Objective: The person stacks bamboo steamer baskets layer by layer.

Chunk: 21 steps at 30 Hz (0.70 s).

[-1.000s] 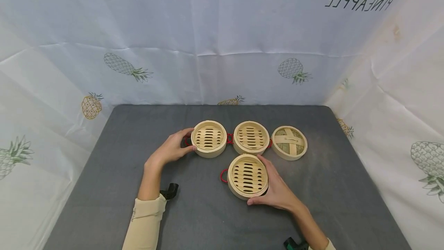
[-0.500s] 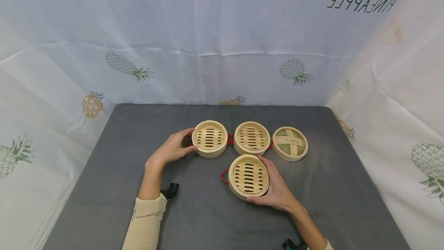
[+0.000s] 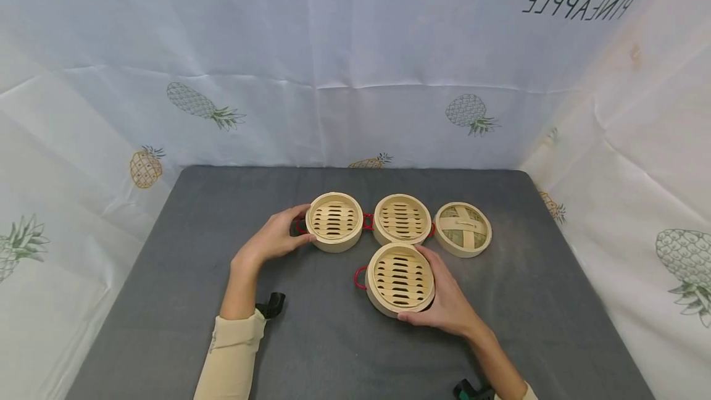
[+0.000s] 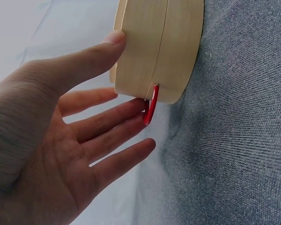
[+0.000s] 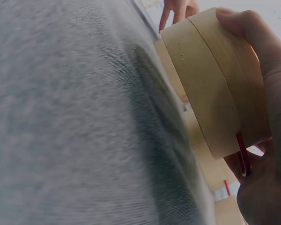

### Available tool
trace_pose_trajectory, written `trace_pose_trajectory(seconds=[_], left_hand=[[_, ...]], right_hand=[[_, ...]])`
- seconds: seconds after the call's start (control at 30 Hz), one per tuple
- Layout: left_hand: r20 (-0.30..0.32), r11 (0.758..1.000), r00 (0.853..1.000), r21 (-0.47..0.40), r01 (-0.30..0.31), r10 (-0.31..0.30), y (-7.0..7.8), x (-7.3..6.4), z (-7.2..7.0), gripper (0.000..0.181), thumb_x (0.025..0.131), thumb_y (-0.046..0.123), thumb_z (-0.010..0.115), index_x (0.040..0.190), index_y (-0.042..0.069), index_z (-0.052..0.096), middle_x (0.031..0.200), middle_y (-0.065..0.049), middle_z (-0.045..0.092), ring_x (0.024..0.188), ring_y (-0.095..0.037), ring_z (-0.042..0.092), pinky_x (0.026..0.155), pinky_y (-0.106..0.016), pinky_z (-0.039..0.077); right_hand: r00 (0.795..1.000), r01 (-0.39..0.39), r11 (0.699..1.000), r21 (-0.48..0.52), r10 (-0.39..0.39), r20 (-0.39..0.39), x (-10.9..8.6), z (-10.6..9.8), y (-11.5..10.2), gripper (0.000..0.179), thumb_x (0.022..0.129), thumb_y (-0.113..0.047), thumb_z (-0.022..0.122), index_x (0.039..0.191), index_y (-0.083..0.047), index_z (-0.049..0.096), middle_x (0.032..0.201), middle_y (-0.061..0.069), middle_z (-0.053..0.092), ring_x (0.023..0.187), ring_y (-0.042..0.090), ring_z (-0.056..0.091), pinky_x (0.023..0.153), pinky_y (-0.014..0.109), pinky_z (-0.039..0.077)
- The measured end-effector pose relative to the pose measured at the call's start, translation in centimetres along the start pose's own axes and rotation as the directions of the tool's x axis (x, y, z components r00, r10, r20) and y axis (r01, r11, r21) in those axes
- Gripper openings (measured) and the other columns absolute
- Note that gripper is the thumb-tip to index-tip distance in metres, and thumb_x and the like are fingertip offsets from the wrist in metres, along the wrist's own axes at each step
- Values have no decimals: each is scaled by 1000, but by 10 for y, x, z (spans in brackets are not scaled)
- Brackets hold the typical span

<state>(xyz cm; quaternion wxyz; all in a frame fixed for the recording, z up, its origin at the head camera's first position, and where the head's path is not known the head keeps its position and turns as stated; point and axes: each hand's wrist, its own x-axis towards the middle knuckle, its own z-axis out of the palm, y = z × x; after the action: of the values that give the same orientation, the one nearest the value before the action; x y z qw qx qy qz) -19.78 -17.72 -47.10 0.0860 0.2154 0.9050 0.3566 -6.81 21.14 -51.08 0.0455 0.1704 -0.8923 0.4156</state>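
My right hand (image 3: pixel 446 302) grips a round bamboo steamer basket (image 3: pixel 400 278) by its right side, thumb at the front and fingers behind. In the right wrist view this basket (image 5: pixel 210 84) is raised and tilted over the cloth, a red handle near my palm. My left hand (image 3: pixel 278 234) is at the left side of another steamer basket (image 3: pixel 334 224). The left wrist view shows that basket (image 4: pixel 159 47) on the cloth; my thumb touches its side, and my other fingers extend fairly straight around its red handle (image 4: pixel 152 105).
A third steamer basket (image 3: pixel 402 220) stands right of the left one, their red handles meeting. Beside it lies a woven bamboo lid (image 3: pixel 463 229) with crossed strips. Dark grey cloth (image 3: pixel 322 338) covers the table; a white pineapple-print curtain (image 3: pixel 355 48) hangs behind.
My right hand has shifted its steamer basket slightly up and to the right in the head view, nearer the middle basket. My left hand has stayed in place.
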Motion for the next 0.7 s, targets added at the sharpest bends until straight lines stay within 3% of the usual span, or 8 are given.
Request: trace_pose_trajectory(seconds=[0.5, 0.7], left_hand=[[-1, 1000, 1000, -21, 17, -17, 6, -1, -2, 76, 97, 22, 85, 159, -1, 49, 154, -22, 63, 138, -39, 65, 115, -59, 53], [0, 1000, 1000, -17, 22, -22, 5, -1, -1, 76, 97, 23, 85, 160, -1, 49, 154, -22, 63, 139, -39, 64, 116, -59, 53]], right_hand=[[999, 33, 999, 13, -34, 11, 11, -12, -15, 137, 58, -47, 107, 169, -18, 34, 159, -6, 50, 139, 10, 53, 113, 24, 44], [999, 51, 999, -1, -51, 9, 17, -16, -18, 137, 58, -49, 106, 170, -27, 31, 158, -4, 52, 138, 12, 54, 112, 29, 47]])
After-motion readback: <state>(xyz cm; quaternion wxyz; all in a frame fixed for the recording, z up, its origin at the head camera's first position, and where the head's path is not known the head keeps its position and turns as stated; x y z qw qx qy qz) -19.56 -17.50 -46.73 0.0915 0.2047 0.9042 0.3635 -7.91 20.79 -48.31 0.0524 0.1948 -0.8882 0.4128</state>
